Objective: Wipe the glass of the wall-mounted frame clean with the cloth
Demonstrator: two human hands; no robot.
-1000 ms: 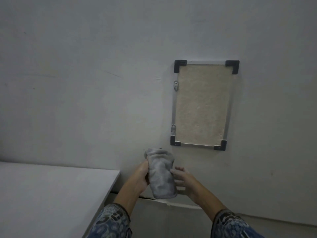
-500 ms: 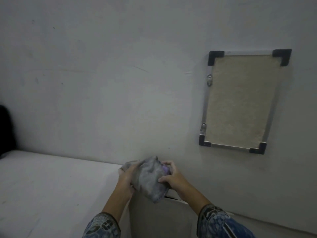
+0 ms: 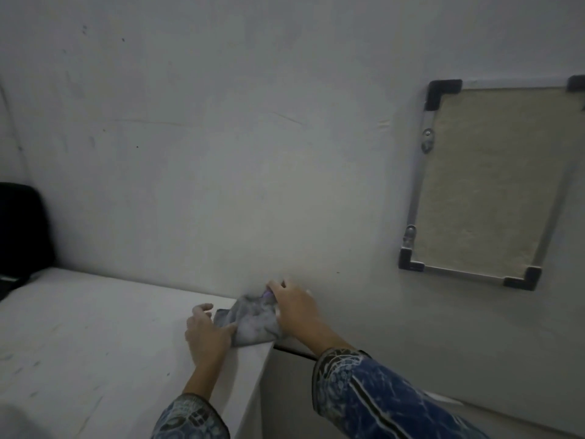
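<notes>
Cloth (image 3: 253,321) lies crumpled on the far right corner of the white worktop (image 3: 95,337), close to the wall (image 3: 221,153). It is grey and bunched up, with a tiny bit of purple peeking out at its top. Both of our hands are on it. Our left hand (image 3: 207,332) rests on the worktop beside the cloth, and its thumb presses the left edge of the cloth down. The other fingers of that hand are spread out and not curled around anything. Our right hand (image 3: 294,308) lies over the right side of the cloth, with its fingers bent onto the top of it. We cannot tell if that hand is pinching the cloth or only pressing on it. The two hands sit near each other, with the cloth between them.

We can see blue patterned sleeves (image 3: 373,394) on both of our arms.

Up on the wall, off to the right and well apart from the hands, hangs the frame (image 3: 487,182). It has black corner pieces and thin silver sides, and the inside looks pale yellow. Its right edge is cut off by the side of the picture. Nothing is touching it.

At the far left, a black thing (image 3: 22,229) stands at the end of the worktop. We cannot tell what it is.
</notes>
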